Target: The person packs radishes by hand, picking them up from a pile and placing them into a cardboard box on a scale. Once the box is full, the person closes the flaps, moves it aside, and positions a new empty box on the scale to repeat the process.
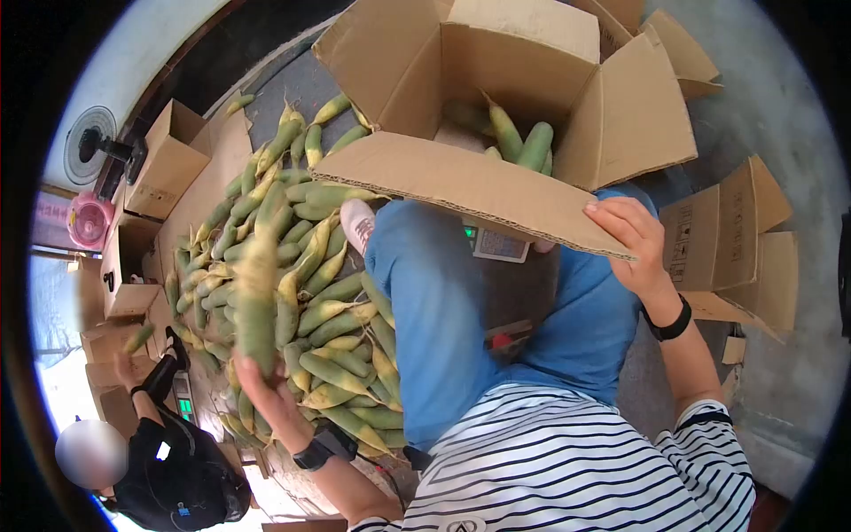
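My left hand (270, 395) grips the lower end of a green radish (256, 306), blurred by motion, held up over the pile. Several more green radishes (332, 372) with pale yellow tips lie heaped on the floor beneath and around it. With my right hand (631, 232) I pinch the corner of the near flap of an open cardboard box (496, 191) standing in front of my knees. Inside that box a few green radishes (535, 146) show at the bottom; the near flap hides part of the inside.
A scale (498, 246) with a green display sits under the box's near side. Another open box (736, 248) stands at right. On the left, a person in black (177, 474) sits holding a radish (139, 338), near boxes (168, 160), a fan (93, 144) and a second scale (184, 399).
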